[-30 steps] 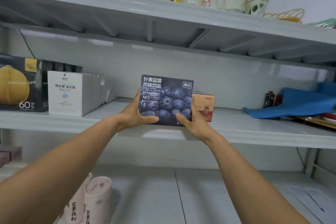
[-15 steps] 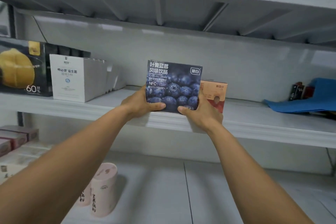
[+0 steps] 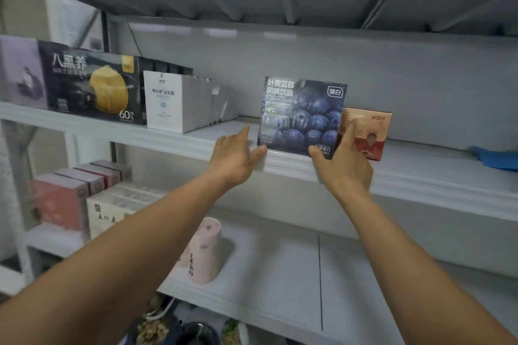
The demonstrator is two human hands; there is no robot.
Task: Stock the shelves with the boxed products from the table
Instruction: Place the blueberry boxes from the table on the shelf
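Item: blueberry box point(image 3: 302, 116), dark blue, upright on the front edge of the middle shelf point(image 3: 420, 176), face outward so its label read from the aisle. Printed: "叶黄蓝莓风味饮品", "NFC", brand mark "研白".

Left hand point(image 3: 234, 158): grip released, fingers spread, thumb tip just touching the box's lower left corner, apparently to steady it.

Right hand point(image 3: 343, 165): grip loose, thumb on the lower right corner, a finger up along the right edge; not clenched around it.

Neighbours: orange-red box point(image 3: 370, 134) just behind and to the right, partly hidden, lettering too small to read. Well to the left, a white box point(image 3: 165, 101) reading "益生菌", touching a black box point(image 3: 92, 87) marked "八黑养" and "60".

Judgement: placement nearly complete.
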